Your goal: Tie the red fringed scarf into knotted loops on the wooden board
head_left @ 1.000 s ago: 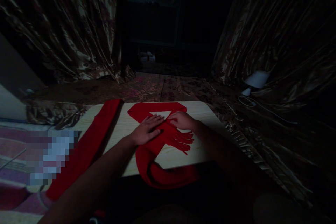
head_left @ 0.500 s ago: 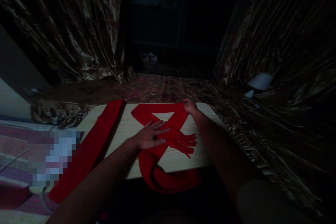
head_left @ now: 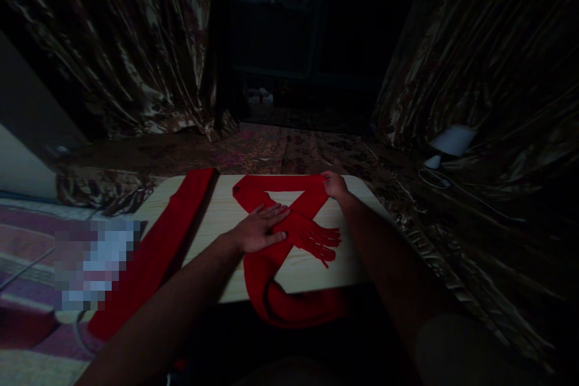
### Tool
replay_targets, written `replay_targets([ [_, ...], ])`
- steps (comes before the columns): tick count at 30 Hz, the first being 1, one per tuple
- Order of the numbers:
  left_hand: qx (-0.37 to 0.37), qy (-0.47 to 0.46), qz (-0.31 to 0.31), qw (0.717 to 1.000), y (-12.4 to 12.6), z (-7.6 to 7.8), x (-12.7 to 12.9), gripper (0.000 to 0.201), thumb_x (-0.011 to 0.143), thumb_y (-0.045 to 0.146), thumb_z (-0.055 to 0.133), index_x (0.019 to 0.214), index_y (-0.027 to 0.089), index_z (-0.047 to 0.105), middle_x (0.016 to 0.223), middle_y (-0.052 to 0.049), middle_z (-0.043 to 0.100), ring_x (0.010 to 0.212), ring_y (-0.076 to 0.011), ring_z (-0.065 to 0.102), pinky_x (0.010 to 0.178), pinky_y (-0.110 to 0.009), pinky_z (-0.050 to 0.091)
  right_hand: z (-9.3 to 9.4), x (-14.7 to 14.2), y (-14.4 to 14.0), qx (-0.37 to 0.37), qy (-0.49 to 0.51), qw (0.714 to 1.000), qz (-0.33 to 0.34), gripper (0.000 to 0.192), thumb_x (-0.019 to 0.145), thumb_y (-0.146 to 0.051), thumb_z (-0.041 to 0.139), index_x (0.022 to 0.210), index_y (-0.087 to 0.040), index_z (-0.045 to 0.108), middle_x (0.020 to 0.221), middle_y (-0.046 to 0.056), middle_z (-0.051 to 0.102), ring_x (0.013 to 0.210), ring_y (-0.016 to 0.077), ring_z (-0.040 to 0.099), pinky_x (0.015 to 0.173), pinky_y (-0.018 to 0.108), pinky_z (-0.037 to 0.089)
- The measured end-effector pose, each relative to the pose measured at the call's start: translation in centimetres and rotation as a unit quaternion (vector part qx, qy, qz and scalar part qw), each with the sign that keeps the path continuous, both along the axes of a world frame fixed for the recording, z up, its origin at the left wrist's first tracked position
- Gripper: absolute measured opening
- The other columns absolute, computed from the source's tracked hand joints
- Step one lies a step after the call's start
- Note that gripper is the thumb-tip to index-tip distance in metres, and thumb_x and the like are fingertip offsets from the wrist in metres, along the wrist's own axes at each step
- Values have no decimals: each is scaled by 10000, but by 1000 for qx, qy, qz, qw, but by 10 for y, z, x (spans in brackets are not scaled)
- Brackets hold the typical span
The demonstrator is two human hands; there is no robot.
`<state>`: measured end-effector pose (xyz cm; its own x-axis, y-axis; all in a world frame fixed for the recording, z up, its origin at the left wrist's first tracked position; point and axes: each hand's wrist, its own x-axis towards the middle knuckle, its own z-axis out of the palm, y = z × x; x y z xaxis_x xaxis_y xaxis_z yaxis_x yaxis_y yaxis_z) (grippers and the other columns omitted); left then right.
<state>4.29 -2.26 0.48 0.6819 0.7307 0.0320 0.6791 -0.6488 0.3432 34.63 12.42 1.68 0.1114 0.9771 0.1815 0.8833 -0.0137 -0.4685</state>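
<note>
Left hand (head_left: 260, 230) flat, fingers slightly apart, on the crossing of a looped red scarf (head_left: 294, 183) mid-tabletop (head_left: 217, 208); right hand (head_left: 333, 184) near the tabletop's far right corner, fingers bent at the loop's corner, whether clamped I cannot tell. The scarf's tail crosses the tabletop's near edge; a red strip (head_left: 167, 235) lies along its left side.

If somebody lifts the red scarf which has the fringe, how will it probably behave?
The red scarf is probably floppy: it bends sharply at its folds. Its fringe would likely dangle, as the strands lie loose. Rolling seems unlikely, since it lies mostly flat under the left hand.
</note>
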Motion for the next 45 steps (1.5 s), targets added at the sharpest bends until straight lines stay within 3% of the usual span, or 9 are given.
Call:
replay_targets([
  [5,103,-77,84,988,5,-6,-4,713,997,610,295,1564,183,363,1622,-101,331,1508,-257,275,1240,-429,234,13,-15,-15,36,-112,993,-7,341,890,-205,578,1208,-169,695,1217,169,684,1121,281,635,950,359,485],
  [9,182,-89,212,956,21,-13,-17,665,1017,528,246,1477,106,477,1489,-166,511,1433,-301,398,1212,-467,289,19,-47,-47,81,-124,983,110,270,960,-259,490,1021,-188,743,1050,121,733,987,228,666,896,308,483],
  [15,127,11,209,969,46,-15,-35,688,1011,543,200,1475,129,495,1475,-172,527,1406,-309,429,1173,-479,308,3,-71,-85,63,-133,935,323,390,964,-476,532,1125,-185,736,1151,104,728,1100,218,641,978,302,448],
  [20,77,93,289,950,53,-12,-37,726,948,688,228,1555,324,386,1569,-158,406,1421,-447,347,1075,-671,273,-6,-65,-84,23,-179,929,322,579,926,-607,531,1365,-242,628,1439,110,580,1331,291,501,1111,432,362],
  [27,73,110,318,939,60,-6,-49,718,909,681,328,1525,331,442,1509,-175,464,1397,-478,338,1087,-733,194,3,-66,-83,-41,-188,925,329,692,875,-708,521,1419,-283,585,1510,92,514,1387,330,445,1133,458,336],
  [34,59,96,308,945,51,3,-51,744,900,714,323,1480,289,515,1485,-180,498,1373,-478,391,1074,-707,266,-1,-67,-88,-25,-184,928,324,717,859,-731,527,1422,-290,582,1517,101,504,1361,352,464,1113,479,351],
  [38,115,13,233,966,30,12,-22,619,954,634,322,1302,261,673,1336,-117,646,1267,-355,545,1109,-545,367,4,-63,-80,31,-139,935,326,463,948,-563,527,1200,-233,731,1269,93,691,1196,241,596,1055,345,413],
  [42,112,-57,94,988,13,14,9,653,957,634,382,1459,247,542,1481,-83,543,1396,-293,454,1181,-466,328,12,-43,-55,126,-141,968,168,303,944,-273,553,1173,-182,730,1209,129,695,1165,247,588,1059,361,418],
  [45,18,-23,55,998,9,8,20,763,941,706,354,1574,281,345,1614,-86,340,1506,-321,267,1213,-552,223,15,-25,-32,83,-158,976,121,497,857,-149,607,1349,-213,642,1331,125,648,1193,267,591,1053,375,435],
])
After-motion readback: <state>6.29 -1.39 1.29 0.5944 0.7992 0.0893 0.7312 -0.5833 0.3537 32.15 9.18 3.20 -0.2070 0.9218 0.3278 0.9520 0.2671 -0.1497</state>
